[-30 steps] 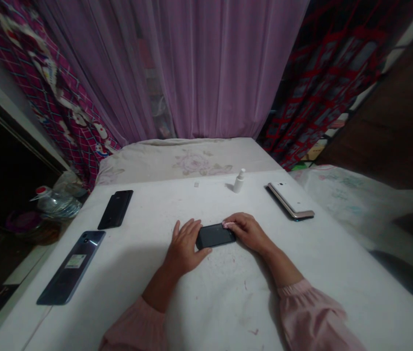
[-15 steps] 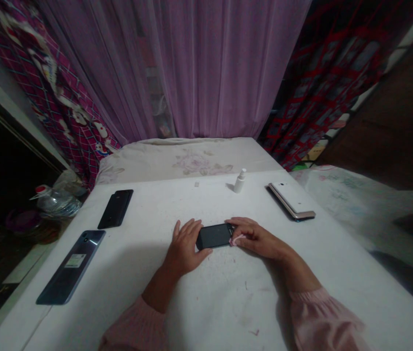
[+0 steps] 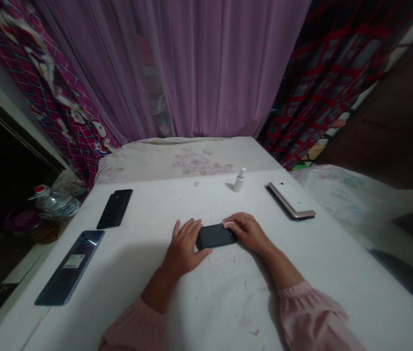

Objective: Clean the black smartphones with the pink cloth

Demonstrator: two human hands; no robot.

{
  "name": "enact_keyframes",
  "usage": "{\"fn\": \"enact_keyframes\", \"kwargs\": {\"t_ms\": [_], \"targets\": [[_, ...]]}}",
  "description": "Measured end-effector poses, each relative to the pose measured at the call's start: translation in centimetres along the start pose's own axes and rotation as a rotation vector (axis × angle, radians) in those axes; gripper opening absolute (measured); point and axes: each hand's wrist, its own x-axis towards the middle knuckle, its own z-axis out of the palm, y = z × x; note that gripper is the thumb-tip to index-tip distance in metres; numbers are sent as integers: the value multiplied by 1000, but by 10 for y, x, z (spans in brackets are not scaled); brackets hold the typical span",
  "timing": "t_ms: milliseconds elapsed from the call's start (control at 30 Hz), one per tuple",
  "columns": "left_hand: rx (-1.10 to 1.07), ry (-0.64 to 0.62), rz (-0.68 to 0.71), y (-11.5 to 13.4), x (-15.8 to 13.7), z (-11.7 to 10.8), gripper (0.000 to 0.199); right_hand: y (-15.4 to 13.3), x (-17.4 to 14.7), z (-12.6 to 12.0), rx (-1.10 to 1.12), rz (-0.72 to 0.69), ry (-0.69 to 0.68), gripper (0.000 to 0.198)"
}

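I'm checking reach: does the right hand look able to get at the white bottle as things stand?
Probably yes: the white bottle stands upright beyond the right hand, with nothing standing between them. That hand pinches a pinkish cloth at the dark phone, though, so it may need freeing first.

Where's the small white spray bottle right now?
In the head view, the small white spray bottle stands upright right of centre, beyond the right hand and left of the stacked phones.
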Motion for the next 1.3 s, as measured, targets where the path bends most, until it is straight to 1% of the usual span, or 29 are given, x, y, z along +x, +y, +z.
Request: {"fn": "enact_keyframes", "kwargs": {"t_ms": [167,300,400,500,567,733,967,1033,1100,1300], "targets": [[4,18,1,1,0,1,58,-1,-2,-6,47,-33,-43,22],[1,15,5,1,0,2,58,-1,-8,-18,130,-85,-151,24],[0,12,1,1,0,2,58,-1,-14,-26,139,-102,-249,24],[8,24,5,1,1,2,58,-1,-16,-28,132,-98,-292,22],[10,25,6,1,0,2,59,-2,-15,-26,123,-97,-268,22],[5,15,2,1,0,2,59,-6,-7,-14,95,-93,-116,23],[8,15,4,1,0,1,58,-10,0,4,-68,33,51,21],[4,11,2,2,0,1,58,-12,0,5,-101,40,64,21],[1,9,0,2,0,0,58,-13,0,4,-100,25,48,21],[-2,1,-2,2,1,0,58,-12,-5,-8,9,-105,-60,19]]}}
